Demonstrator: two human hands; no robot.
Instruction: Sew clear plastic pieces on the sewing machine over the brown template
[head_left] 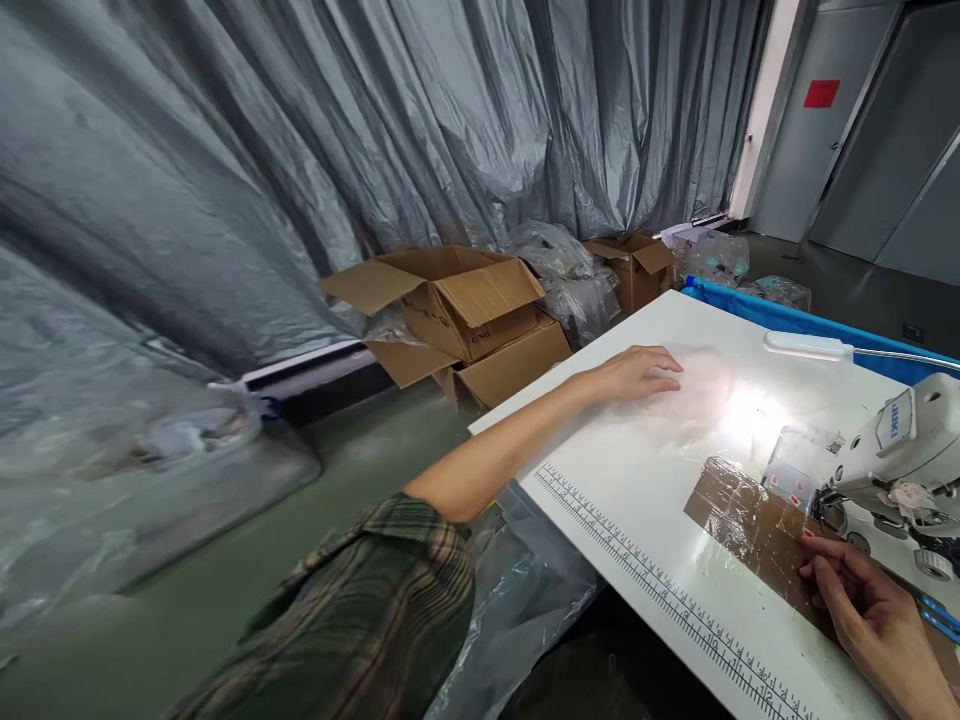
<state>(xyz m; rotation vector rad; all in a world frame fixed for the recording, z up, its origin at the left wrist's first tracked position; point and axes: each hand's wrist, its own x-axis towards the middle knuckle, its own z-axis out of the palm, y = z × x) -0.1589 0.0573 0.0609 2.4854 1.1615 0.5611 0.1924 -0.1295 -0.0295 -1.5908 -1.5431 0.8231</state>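
My left hand (pixel 637 374) reaches across the white sewing table (pixel 600 470), its fingers stretched out and apart. Beside it lies a pale, see-through patch, perhaps thin plastic, too blurred to make out. At the lower right, my right hand (pixel 870 600) rests over a brown cardboard strip (pixel 750 525) covered in shiny clear tape. Its thumb and forefinger are pinched together, with a tiny red spot at the fingertips; what they hold is unclear. Just beyond stands a white sewing machine (pixel 907 440), with small red marks on the plate by its needle area.
Blue-handled scissors (pixel 937 615) lie right of my right hand. A lamp (pixel 806 346) lights the table, and a ruler scale (pixel 660 590) runs along its near edge. Open cardboard boxes (pixel 472 310) and plastic bags (pixel 577 290) stand on the floor behind; a clear bin (pixel 225 480) is left.
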